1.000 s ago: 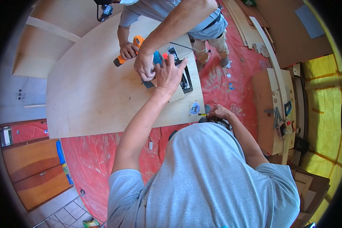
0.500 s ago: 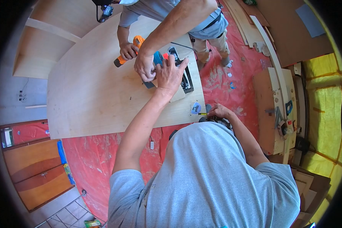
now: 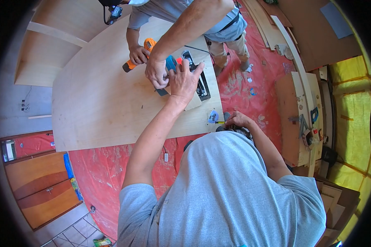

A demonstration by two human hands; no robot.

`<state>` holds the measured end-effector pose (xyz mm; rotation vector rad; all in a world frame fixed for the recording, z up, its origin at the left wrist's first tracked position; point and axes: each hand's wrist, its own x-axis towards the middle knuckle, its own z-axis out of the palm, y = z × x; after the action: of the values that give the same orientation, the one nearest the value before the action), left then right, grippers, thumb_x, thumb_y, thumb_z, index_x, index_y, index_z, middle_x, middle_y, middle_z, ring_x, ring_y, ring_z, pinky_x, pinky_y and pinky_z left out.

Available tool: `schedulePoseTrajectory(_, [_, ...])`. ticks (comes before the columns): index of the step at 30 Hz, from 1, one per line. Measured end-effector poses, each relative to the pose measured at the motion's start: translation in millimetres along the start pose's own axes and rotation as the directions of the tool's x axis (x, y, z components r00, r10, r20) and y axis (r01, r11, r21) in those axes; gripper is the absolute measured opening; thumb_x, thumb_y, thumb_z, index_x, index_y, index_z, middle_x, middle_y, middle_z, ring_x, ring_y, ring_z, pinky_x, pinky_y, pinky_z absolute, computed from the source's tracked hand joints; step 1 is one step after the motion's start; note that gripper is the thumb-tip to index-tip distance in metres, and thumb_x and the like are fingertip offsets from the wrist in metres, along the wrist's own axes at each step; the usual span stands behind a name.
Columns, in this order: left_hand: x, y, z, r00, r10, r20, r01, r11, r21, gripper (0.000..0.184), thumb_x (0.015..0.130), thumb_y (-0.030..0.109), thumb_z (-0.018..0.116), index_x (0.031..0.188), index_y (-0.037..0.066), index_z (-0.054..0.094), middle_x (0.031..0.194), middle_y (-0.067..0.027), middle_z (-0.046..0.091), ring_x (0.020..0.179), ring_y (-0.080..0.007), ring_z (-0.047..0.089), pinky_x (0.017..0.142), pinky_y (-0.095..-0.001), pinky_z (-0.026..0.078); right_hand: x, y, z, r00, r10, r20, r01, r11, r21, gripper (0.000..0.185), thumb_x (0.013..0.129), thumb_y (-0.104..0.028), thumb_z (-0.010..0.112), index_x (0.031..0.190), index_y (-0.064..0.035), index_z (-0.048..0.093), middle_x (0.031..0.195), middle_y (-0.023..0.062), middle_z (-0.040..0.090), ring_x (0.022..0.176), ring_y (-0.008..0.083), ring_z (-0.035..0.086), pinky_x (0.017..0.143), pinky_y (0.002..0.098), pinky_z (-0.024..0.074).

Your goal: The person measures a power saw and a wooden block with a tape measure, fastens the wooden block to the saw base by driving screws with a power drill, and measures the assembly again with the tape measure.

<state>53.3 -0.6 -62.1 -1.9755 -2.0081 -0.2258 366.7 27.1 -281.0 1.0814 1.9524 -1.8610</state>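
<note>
My left hand (image 3: pixel 183 83) reaches over the wooden panel (image 3: pixel 103 107), its fingers spread and resting on a blue tool (image 3: pixel 171 63) beside a black metal frame (image 3: pixel 203 88). A small wood piece (image 3: pixel 193 103) lies beneath my wrist. At the panel's near right corner, my right hand (image 3: pixel 238 120) is closed by a yellow item (image 3: pixel 220 122) at my waist; what its fingers hold is too small to make out. Across the panel, a co-worker's one hand grips an orange drill (image 3: pixel 149 44), and the other hand (image 3: pixel 156 73) presses beside the blue tool.
The co-worker (image 3: pixel 222 29) leans over the panel's far side. Red sheeting (image 3: pixel 251 82) covers the floor. Boards and a bench (image 3: pixel 294 119) with hand tools stand at the right. Wooden doors (image 3: pixel 43 185) are at the lower left, and a cabinet (image 3: pixel 49 49) at the upper left.
The surroundings have shifted very slightly in view. Both my hands and the co-worker's hands keep nearly the same places.
</note>
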Motion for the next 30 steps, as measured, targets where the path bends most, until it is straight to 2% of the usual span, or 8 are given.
schedulePoseTrajectory(2, [0.0,0.0,-0.3,1.000,0.000,0.004,0.000,1.000,0.001,0.049,0.101,0.011,0.061,0.141,0.037,0.070,0.117,-0.0146,0.050,0.103,-0.0350,0.060,0.080,-0.0489,0.046,0.7,1.0,1.2,1.000,0.015,-0.013,-0.015,1.000,-0.001,0.025,0.089,-0.022,0.081,0.102,-0.0011,0.087,0.091,0.0094,0.084,0.083,0.0173,0.075,0.083,0.0340,0.0585])
schedulePoseTrajectory(4, [0.4,-0.6,1.2,0.998,0.020,-0.055,-0.017,0.999,0.050,0.042,0.101,0.017,0.064,0.137,0.037,0.071,0.112,-0.0100,0.052,0.098,-0.0304,0.061,0.077,-0.0475,0.045,1.2,2.5,1.9,0.999,0.029,-0.025,-0.029,1.000,-0.002,0.025,0.089,-0.022,0.081,0.102,-0.0013,0.087,0.091,0.0092,0.084,0.082,0.0169,0.074,0.083,0.0339,0.0583])
schedulePoseTrajectory(8, [0.8,0.3,0.6,0.998,0.020,-0.053,-0.017,0.998,0.053,0.042,0.101,0.017,0.064,0.137,0.037,0.071,0.112,-0.0098,0.052,0.097,-0.0302,0.061,0.077,-0.0472,0.045,1.7,3.5,1.4,1.000,0.021,-0.010,-0.021,0.999,0.040,0.023,0.088,-0.020,0.082,0.101,-0.0014,0.088,0.090,0.0087,0.084,0.082,0.0163,0.074,0.081,0.0335,0.0578])
schedulePoseTrajectory(10, [0.7,1.2,-2.3,1.000,-0.008,0.030,0.008,1.000,0.002,0.050,0.101,0.010,0.060,0.143,0.037,0.070,0.119,-0.0155,0.050,0.104,-0.0353,0.061,0.081,-0.0487,0.046,1.3,2.8,1.2,1.000,0.025,-0.007,-0.025,0.999,0.040,0.023,0.088,-0.020,0.082,0.100,-0.0013,0.088,0.090,0.0088,0.084,0.081,0.0162,0.074,0.081,0.0333,0.0577])
schedulePoseTrajectory(12, [0.6,1.0,-2.1,1.000,-0.007,0.029,0.007,1.000,0.002,0.050,0.101,0.011,0.060,0.143,0.037,0.070,0.119,-0.0156,0.050,0.105,-0.0354,0.061,0.081,-0.0488,0.046,0.7,2.4,1.3,0.999,0.031,-0.009,-0.031,0.999,0.023,0.026,0.088,-0.027,0.082,0.096,-0.0030,0.087,0.089,0.0094,0.082,0.083,0.0190,0.072,0.082,0.0369,0.0567])
schedulePoseTrajectory(20, [0.1,-2.5,0.2,1.000,0.003,0.022,-0.002,1.000,-0.011,0.051,0.100,0.010,0.061,0.142,0.036,0.070,0.120,-0.0160,0.050,0.105,-0.0360,0.061,0.082,-0.0501,0.047,3.3,4.8,-0.8,1.000,-0.006,-0.002,0.006,1.000,-0.022,0.029,0.088,-0.031,0.080,0.099,-0.0047,0.087,0.092,0.0110,0.083,0.087,0.0206,0.074,0.084,0.0378,0.0569])
schedulePoseTrajectory(22, [0.9,-2.2,4.3,0.997,0.026,-0.071,-0.022,0.998,0.063,0.042,0.100,0.018,0.064,0.136,0.039,0.071,0.112,-0.0092,0.052,0.098,-0.0297,0.062,0.078,-0.0480,0.046,4.0,6.6,-2.0,1.000,-0.020,-0.002,0.020,0.999,-0.049,0.029,0.089,-0.031,0.079,0.099,-0.0051,0.087,0.093,0.0117,0.083,0.088,0.0215,0.074,0.084,0.0382,0.0571])
schedulePoseTrajectory(30, [-0.8,-1.5,3.9,0.998,0.019,-0.052,-0.017,0.999,0.041,0.041,0.100,0.018,0.063,0.135,0.038,0.071,0.112,-0.0101,0.052,0.098,-0.0305,0.062,0.080,-0.0487,0.047,1.5,3.4,-1.7,1.000,-0.028,0.000,0.028,0.999,-0.029,0.030,0.089,-0.033,0.079,0.099,-0.0053,0.087,0.092,0.0129,0.083,0.088,0.0227,0.075,0.085,0.0386,0.0574])
